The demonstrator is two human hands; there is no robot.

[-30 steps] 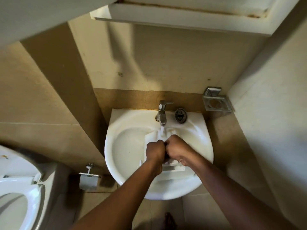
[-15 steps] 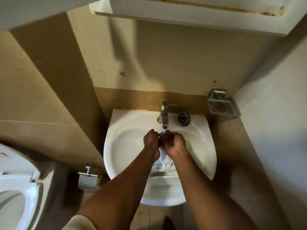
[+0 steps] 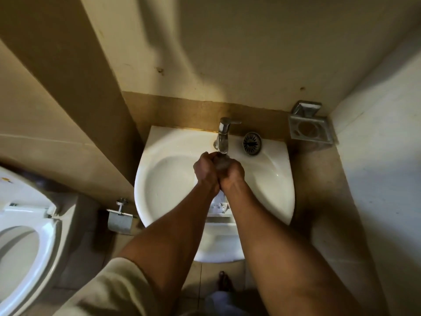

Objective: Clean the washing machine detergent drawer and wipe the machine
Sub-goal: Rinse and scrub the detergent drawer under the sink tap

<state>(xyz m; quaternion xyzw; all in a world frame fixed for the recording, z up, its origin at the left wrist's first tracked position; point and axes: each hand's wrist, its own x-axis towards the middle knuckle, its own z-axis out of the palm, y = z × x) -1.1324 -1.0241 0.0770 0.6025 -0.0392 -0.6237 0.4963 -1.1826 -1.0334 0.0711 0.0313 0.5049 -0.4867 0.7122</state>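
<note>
My left hand (image 3: pixel 205 171) and my right hand (image 3: pixel 234 173) are pressed together with curled fingers directly under the spout of the chrome tap (image 3: pixel 224 137). Water runs over them. A grey wet blur lies between the knuckles; I cannot tell whether it is a small object or only water. The white detergent drawer (image 3: pixel 219 206) lies in the white sink (image 3: pixel 164 179), mostly hidden under my forearms. The washing machine is not in view.
A round metal drain strainer (image 3: pixel 252 143) lies on the sink ledge right of the tap. A metal soap holder (image 3: pixel 308 127) is fixed to the right corner wall. A toilet (image 3: pixel 20 247) stands at the left, with a paper holder (image 3: pixel 119 218) beside it.
Both hands have lifted off the drawer and moved up to the tap's stream. The camera has tilted down and closer to the sink.
</note>
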